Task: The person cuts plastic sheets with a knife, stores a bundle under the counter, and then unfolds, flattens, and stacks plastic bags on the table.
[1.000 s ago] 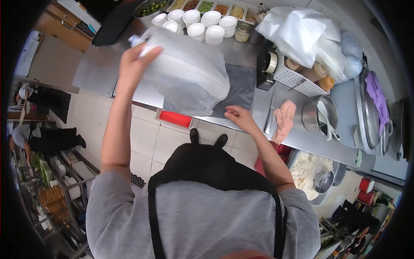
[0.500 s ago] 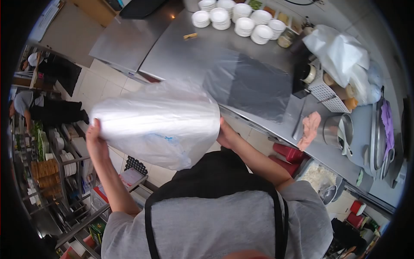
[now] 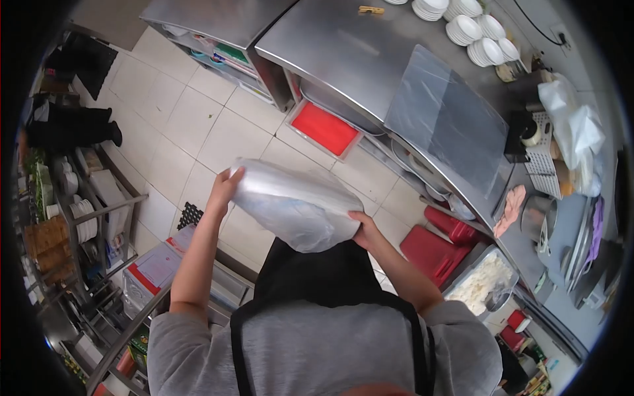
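One plastic bundle (image 3: 297,204), held level with the front of the black apron (image 3: 317,270), over the tiled floor (image 3: 165,132) and apart from the counter (image 3: 330,39). Pinched at both ends: on one side between thumb and fingers of the left hand (image 3: 226,188), on the other by the right hand (image 3: 364,230), with some fingertips hidden behind the film. Probably light, limp and slippery, apt to sag and crease in the middle; not brittle, though likely easy to tear under a hard pull. Best taken by the two ends, across several layers rather than by one loose edge. Farther out, beside the counter, one floury white mass (image 3: 477,284) and at least two dark red plastic pieces (image 3: 426,254); below the counter's edge, one bright red tray (image 3: 323,129). On top, one clear plastic sheet (image 3: 449,119) lying flat, one pink cloth (image 3: 510,210) and one metal pot (image 3: 538,218). Farthest, six stacks of white dishes (image 3: 485,53), plus part of another at the frame's edge.
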Demonstrator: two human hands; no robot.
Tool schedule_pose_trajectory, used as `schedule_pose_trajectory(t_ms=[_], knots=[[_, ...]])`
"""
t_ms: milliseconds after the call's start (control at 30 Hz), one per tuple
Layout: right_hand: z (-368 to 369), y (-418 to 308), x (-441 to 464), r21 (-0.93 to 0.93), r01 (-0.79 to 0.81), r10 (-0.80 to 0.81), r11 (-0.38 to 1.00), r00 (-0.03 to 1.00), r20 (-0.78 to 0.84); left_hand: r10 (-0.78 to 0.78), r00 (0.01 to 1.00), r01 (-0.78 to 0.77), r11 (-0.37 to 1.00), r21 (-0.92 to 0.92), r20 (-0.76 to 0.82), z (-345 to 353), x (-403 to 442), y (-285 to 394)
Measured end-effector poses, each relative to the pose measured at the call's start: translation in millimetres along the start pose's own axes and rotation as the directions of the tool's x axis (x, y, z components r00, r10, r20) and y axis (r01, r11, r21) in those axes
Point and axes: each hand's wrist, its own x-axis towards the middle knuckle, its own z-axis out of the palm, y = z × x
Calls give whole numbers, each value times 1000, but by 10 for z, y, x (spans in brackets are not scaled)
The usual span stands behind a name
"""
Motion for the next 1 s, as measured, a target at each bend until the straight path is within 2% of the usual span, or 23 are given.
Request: schedule_pose_trajectory(t_ms=[67,100,133,167,200,267,333,367,433,467,533,567,600,667,767,800,867,900,967,1000], knots=[[-108,-26,68,44,11,-10,999,1000,-17,29,993,-75,895,441,111,172,229,215],[-247,-48,168,72,75,-73,995,997,-25,370,928,-329,768,550,38,268,379,259],[-392,-66,261,103,136,-133,985,990,-38,666,746,-503,550,667,14,378,508,304],[-527,-104,369,139,163,-156,977,986,-62,855,518,-566,312,763,34,527,541,560],[-691,-145,489,140,155,-147,978,987,-65,942,322,-661,150,735,97,653,594,823],[-1021,-219,707,111,213,-208,971,977,-52,969,-39,-662,-208,720,244,914,702,1238],[-1166,-323,878,65,278,-274,958,959,-70,896,-217,-541,-442,715,388,1148,893,1468],[-1219,-375,952,49,321,-317,946,946,-72,896,-220,-540,-440,717,384,1284,851,1614],[-1341,-445,1136,33,370,-367,929,928,-68,690,-484,-250,-698,671,538,1523,819,1792],[-1412,-460,1237,44,389,-386,920,920,-68,686,-491,-245,-701,670,537,1561,992,1720],[-1568,-459,1440,54,415,-411,908,909,-75,773,-371,-340,-629,699,515,1620,1472,1579],[-1629,-450,1561,61,426,-422,903,904,-63,720,-529,-333,-663,670,449,1628,1744,1560],[-1679,-436,1667,66,436,-434,897,900,-51,649,-630,-285,-704,651,426,1646,1841,1579],[-1664,-374,1830,59,492,-489,868,870,-59,573,-715,-247,-743,622,400,1675,1817,1597],[-1745,-307,2143,70,558,-559,827,829,-5,535,-731,-210,-766,608,422,1681,1757,1545],[-1781,-277,2210,83,556,-560,827,828,31,470,-789,-164,-783,600,397,1700,1818,1549],[-1691,-288,2263,84,622,-628,778,771,106,494,-765,-182,-780,598,412,1700,1733,1468],[-1668,-263,2272,88,659,-664,747,733,145,467,-787,-166,-789,591,403,1701,1689,1404],[-1632,-194,2274,123,721,-730,682,662,167,645,-634,-202,-670,714,426,1751,1593,1308],[-1627,-163,2243,140,742,-754,656,638,157,564,-757,-253,-719,648,330,1848,1651,1298]])
